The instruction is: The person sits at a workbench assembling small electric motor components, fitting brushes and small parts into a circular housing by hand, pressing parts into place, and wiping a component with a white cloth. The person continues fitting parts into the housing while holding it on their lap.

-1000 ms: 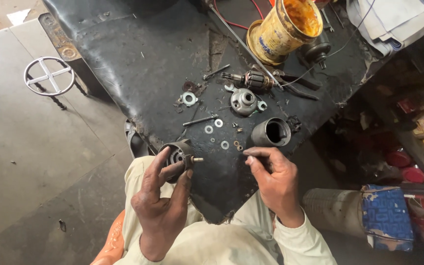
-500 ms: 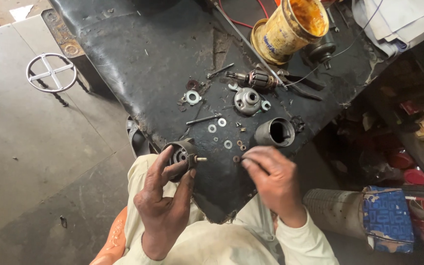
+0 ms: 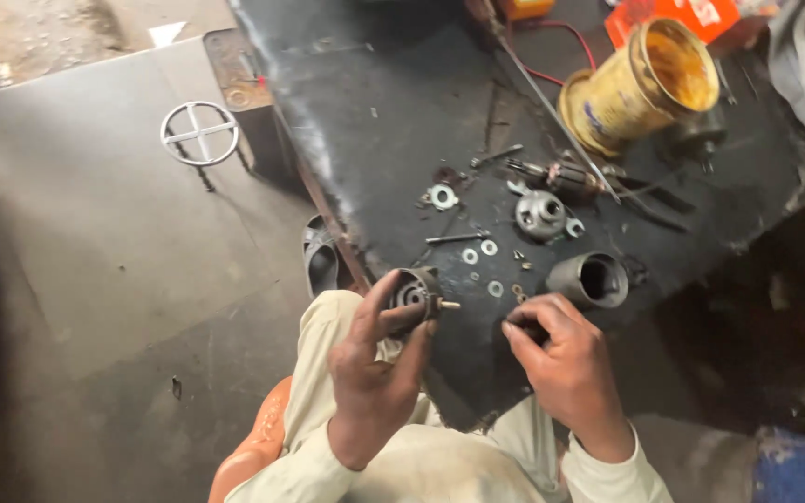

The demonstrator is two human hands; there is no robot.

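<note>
Grey concrete floor [image 3: 95, 279] fills the left of the view, and a round metal ring with a cross [image 3: 199, 133] lies on it at about ten o'clock from the hands. At twelve o'clock stands a black, greasy worktop [image 3: 384, 112] with many small parts spread on it. The left hand [image 3: 375, 373] is closed around a small dark round housing with a short shaft [image 3: 416, 293], holding it up just over the near edge of the worktop; the shaft points to three o'clock, toward the other hand. The right hand [image 3: 566, 373] is near it at three o'clock, its fingers curled and pinched together on something small and dark, but I cannot tell what this piece is. Compared with half a second ago, both hands hold the same grip and the same place relative to each other; mostly the camera has shifted, so the work on the housing seems to continue without a new step. Beyond the right hand, at one o'clock, a dark open cylinder [image 3: 591, 279] lies on its side. Farther away are loose washers [image 3: 477, 251], a thin bolt [image 3: 454, 238], a grey domed cap [image 3: 539, 212] and a wound armature [image 3: 556, 175]. At the far edge, at about one o'clock, a yellow tin [image 3: 640, 84] is tilted with its open mouth showing.
</note>
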